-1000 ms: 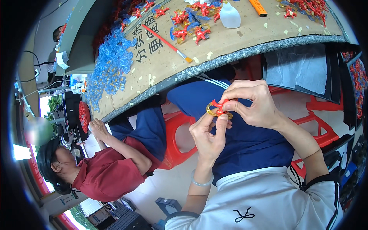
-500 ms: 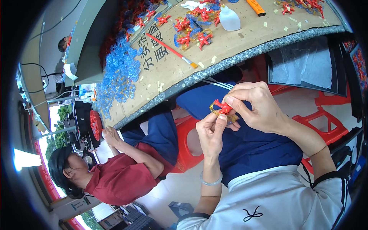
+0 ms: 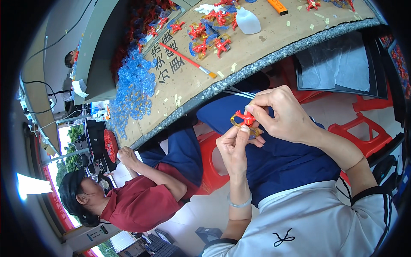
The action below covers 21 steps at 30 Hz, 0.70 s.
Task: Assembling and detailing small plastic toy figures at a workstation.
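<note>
Over my lap I hold a small red plastic toy figure (image 3: 246, 118) with a clear yellow ring-shaped part (image 3: 233, 121) around it. My left hand (image 3: 234, 147) pinches it from below, thumb pressed on the figure's lower part. My right hand (image 3: 280, 113) grips its upper side between thumb and forefinger. The fingers cover part of the toy. Similar red figures (image 3: 221, 45) with yellow and blue clear parts lie on the table beyond my hands. A large heap of clear blue plastic pieces (image 3: 132, 88) spreads at the table's left.
On the cardboard-covered table (image 3: 188, 83) lie a red-handled brush (image 3: 188, 60), a white squeeze bottle (image 3: 248, 21) and an orange tool (image 3: 277, 6). A co-worker in a red shirt (image 3: 145, 195) sits at left. Right of my lap are a dark tray (image 3: 334, 64) and red stools (image 3: 364, 135).
The view has shifted slightly, so the table sits a little higher and further left. Both hands keep their pinch on the red figure, with only a slight shift of the fingers.
</note>
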Each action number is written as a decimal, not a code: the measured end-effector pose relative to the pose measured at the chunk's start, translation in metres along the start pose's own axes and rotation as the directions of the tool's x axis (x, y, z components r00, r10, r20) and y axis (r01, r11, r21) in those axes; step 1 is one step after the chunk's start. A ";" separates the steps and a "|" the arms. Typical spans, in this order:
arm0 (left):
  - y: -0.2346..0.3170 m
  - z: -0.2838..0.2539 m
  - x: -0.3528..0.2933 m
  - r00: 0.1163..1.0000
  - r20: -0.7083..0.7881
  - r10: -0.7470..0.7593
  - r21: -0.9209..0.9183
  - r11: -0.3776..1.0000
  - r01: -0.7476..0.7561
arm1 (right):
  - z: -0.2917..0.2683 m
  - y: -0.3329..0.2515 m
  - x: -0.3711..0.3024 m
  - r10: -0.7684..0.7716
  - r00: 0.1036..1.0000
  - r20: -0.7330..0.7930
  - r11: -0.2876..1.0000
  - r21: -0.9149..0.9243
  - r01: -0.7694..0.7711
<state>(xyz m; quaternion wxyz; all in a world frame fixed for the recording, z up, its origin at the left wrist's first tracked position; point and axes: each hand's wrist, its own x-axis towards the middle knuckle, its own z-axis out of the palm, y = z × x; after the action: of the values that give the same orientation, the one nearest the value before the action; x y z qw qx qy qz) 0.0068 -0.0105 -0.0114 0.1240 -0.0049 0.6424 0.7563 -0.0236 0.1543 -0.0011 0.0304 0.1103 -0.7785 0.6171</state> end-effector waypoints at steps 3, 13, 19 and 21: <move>0.001 0.006 0.000 0.996 -0.057 0.070 0.080 0.995 -0.065 | 0.001 0.000 0.000 -0.049 0.998 -0.040 0.999 0.010 0.050; 0.001 0.017 0.000 0.971 -0.111 0.210 0.240 0.954 -0.179 | 0.007 0.006 0.003 -0.147 0.977 -0.157 0.986 0.054 0.157; 0.002 0.014 0.001 0.981 -0.083 0.178 0.165 0.973 -0.163 | 0.006 0.006 0.001 -0.186 0.966 -0.182 0.981 0.012 0.191; 0.001 0.013 0.001 0.988 -0.072 0.137 0.111 0.985 -0.129 | 0.006 0.005 0.001 -0.200 0.960 -0.197 0.979 -0.006 0.202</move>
<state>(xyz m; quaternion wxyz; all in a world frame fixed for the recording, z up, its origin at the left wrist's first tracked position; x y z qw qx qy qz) 0.0073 0.0024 -0.0084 0.0478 0.0148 0.6850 0.7268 -0.0245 0.1490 -0.0070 0.1688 0.1275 -0.7522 0.6241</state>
